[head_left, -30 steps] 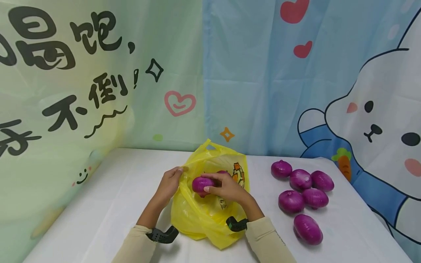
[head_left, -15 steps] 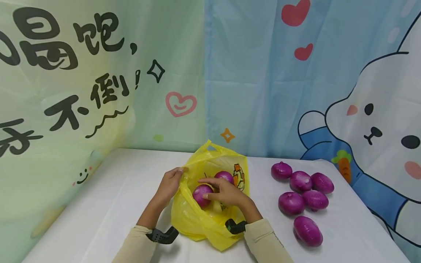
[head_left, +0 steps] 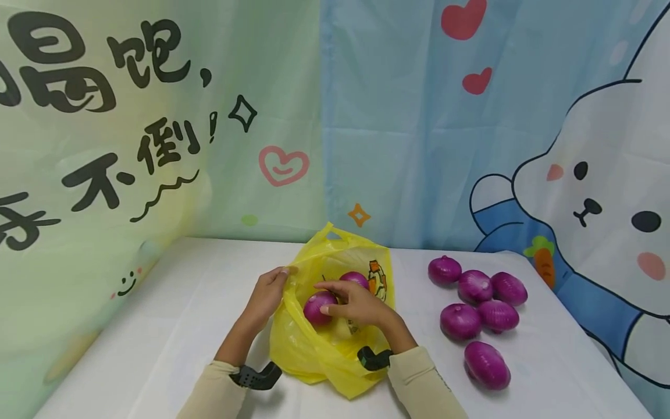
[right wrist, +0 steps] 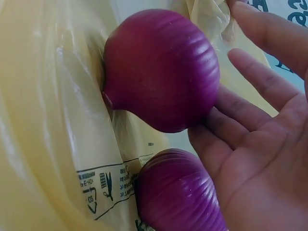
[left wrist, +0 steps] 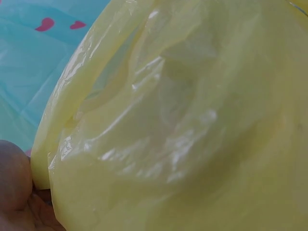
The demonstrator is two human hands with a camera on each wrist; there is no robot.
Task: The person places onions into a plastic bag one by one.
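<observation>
A yellow plastic bag (head_left: 314, 364) leans up in the middle of the table, its mouth spread toward me. My left hand (head_left: 269, 291) pinches its left rim between thumb and fingers; the left wrist view shows the thumb (left wrist: 14, 175) against the plastic. Inside the bag lie two purple onions: one nearer the left side (head_left: 316, 309) and one farther back (head_left: 356, 278). My right hand (head_left: 361, 302) reaches into the mouth, fingers spread. In the right wrist view an onion (right wrist: 161, 70) sits by its loosely extended fingertips, with another onion (right wrist: 178, 190) below.
Several more purple onions lie loose at the right, the closest (head_left: 487, 365) standing apart from the group. A white cloth (head_left: 173, 326) covers the table. Behind it hangs a printed curtain (head_left: 374, 145) with hearts and a cartoon animal.
The onion under my right hand has moved down into the bag, and the fingers have loosened from it. The second onion shows more now. My left hand keeps its hold on the rim.
</observation>
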